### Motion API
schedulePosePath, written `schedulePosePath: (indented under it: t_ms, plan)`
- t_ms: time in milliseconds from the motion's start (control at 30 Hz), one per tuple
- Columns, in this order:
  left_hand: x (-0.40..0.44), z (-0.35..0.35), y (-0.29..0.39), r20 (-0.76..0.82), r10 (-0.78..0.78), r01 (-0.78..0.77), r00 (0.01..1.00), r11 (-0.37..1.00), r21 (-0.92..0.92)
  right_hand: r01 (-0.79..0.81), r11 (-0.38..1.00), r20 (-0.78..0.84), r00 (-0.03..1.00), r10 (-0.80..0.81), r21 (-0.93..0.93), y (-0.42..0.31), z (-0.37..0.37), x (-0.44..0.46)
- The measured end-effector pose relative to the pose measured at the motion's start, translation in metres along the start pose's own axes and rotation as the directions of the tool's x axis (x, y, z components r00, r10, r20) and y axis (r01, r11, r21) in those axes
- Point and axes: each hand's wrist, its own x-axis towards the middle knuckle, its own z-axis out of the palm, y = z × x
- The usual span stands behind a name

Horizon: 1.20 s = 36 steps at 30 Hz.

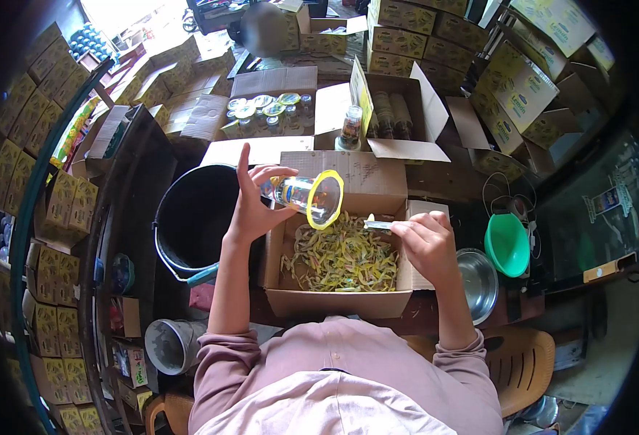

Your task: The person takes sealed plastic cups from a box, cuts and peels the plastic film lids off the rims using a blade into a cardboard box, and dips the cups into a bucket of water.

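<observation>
My left hand (253,199) grips a clear plastic cup (295,193) with a printed label, tilted on its side above an open cardboard box. The cup's wide yellow rim faces right. In my right hand (428,243), the fingers pinch a small flat silvery strip (377,225), with a pale yellow bit at its end; its exact kind is unclear. Below both hands, many small yellow-green strips (341,257) cover the bottom of the cardboard box (334,302).
A black bucket (161,225) stands left of the box. To the right are a steel bowl (488,286) and a green bowl (508,245). Behind, one carton holds lidded cups (265,116); a cup (350,129) stands near another carton (428,116). Stacked cartons line both sides.
</observation>
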Motion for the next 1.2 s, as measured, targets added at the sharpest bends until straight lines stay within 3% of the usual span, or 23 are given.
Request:
schedulePosePath:
  t_ms: [100, 167, 233, 267, 400, 433, 467, 500, 533, 567, 667, 733, 800, 933, 967, 1100, 1200]
  plan:
    - [-0.006, 0.006, 0.001, -0.066, -0.095, 0.08, 0.993, 0.976, -0.201, -0.079, 0.996, -0.032, 0.996, 0.08, 0.029, -0.002, 0.0, -0.002]
    - [-0.01, 0.008, 0.007, -0.088, -0.227, 0.158, 0.97, 0.861, -0.484, -0.142, 0.987, -0.064, 0.987, 0.147, 0.071, -0.003, 0.008, -0.006]
    - [-0.012, 0.009, 0.012, -0.076, -0.318, 0.187, 0.945, 0.717, -0.672, -0.175, 0.973, 0.026, 0.985, 0.173, 0.152, -0.002, 0.018, -0.015]
    - [-0.012, 0.008, 0.013, -0.08, -0.303, 0.184, 0.95, 0.745, -0.642, -0.194, 0.962, 0.07, 0.981, 0.184, 0.192, -0.004, 0.02, -0.018]
    - [-0.013, 0.01, 0.012, -0.115, -0.185, 0.107, 0.976, 0.868, -0.485, -0.371, 0.894, -0.228, 0.875, 0.428, 0.252, -0.012, 0.023, -0.021]
    - [-0.013, 0.011, 0.012, -0.108, -0.17, 0.103, 0.98, 0.884, -0.457, -0.405, 0.87, -0.231, 0.851, 0.471, 0.28, -0.016, 0.03, -0.025]
    - [-0.012, 0.011, 0.011, -0.1, -0.155, 0.098, 0.983, 0.898, -0.429, -0.405, 0.827, -0.106, 0.873, 0.477, 0.39, -0.018, 0.04, -0.031]
    - [-0.012, 0.013, 0.012, -0.093, -0.124, 0.067, 0.988, 0.882, -0.466, -0.337, 0.925, 0.143, 0.938, 0.315, 0.177, -0.012, 0.052, -0.044]
    - [-0.014, 0.014, 0.013, -0.063, -0.161, 0.113, 0.985, 0.875, -0.47, -0.195, 0.981, 0.412, 0.893, 0.181, -0.009, -0.01, 0.058, -0.053]
    - [-0.014, 0.013, 0.013, -0.03, -0.192, 0.156, 0.981, 0.869, -0.47, -0.285, 0.948, 0.249, 0.937, 0.244, 0.142, -0.01, 0.061, -0.058]
    - [-0.011, 0.013, 0.015, 0.039, -0.238, 0.233, 0.971, 0.885, -0.403, -0.334, 0.942, 0.084, 0.939, 0.333, 0.006, -0.01, 0.023, -0.028]
    - [-0.003, 0.01, 0.021, 0.123, -0.12, 0.144, 0.985, 0.967, -0.21, -0.258, 0.966, -0.105, 0.96, 0.26, 0.032, -0.009, 0.01, -0.016]
    - [0.002, 0.007, 0.02, 0.249, -0.178, 0.229, 0.952, 0.954, -0.192, -0.151, 0.987, -0.28, 0.946, 0.162, 0.062, -0.012, -0.006, -0.004]
    - [0.016, -0.002, 0.031, 0.518, -0.269, 0.416, 0.812, 0.889, -0.192, 0.165, 0.985, -0.106, 0.982, -0.158, 0.056, -0.021, -0.017, 0.017]
    - [0.021, -0.003, 0.037, 0.559, -0.227, 0.415, 0.797, 0.879, -0.234, 0.223, 0.974, -0.087, 0.972, -0.22, 0.032, -0.019, -0.015, 0.018]
    - [0.03, -0.002, 0.052, 0.647, -0.184, 0.473, 0.74, 0.826, -0.306, 0.348, 0.938, -0.097, 0.933, -0.346, -0.003, -0.018, -0.006, 0.019]
    - [0.033, 0.004, 0.057, 0.66, -0.133, 0.443, 0.739, 0.834, -0.328, 0.347, 0.938, -0.08, 0.935, -0.345, 0.004, -0.027, -0.005, 0.016]
